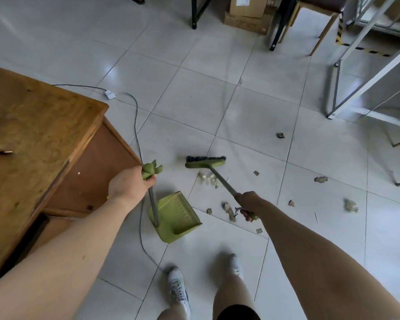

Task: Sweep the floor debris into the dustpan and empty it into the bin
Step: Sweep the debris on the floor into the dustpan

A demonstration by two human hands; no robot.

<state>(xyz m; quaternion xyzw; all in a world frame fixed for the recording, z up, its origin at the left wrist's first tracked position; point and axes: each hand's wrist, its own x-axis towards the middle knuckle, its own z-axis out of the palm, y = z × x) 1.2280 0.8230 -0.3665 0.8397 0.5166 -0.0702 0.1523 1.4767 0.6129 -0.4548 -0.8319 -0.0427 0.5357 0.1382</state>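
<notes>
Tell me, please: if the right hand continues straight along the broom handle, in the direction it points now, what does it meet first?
Probably the clear crumpled wrapper lying beside the handle, just ahead of the right hand, then the broom head. Depth is uncertain: the hand is above the floor and may pass over the wrapper.

Wooden desk (pixel 39 135) + cable (pixel 138 144) crowd left — open tiles (pixel 194 105) ahead.

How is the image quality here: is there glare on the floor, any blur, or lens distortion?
Head view: soft window glare on the floor tiles at upper left; tile lines bow from the wide-angle lens; the wooden table edge and the near forearms look smeared; the broom head and the dustpan are fairly sharp.
</notes>
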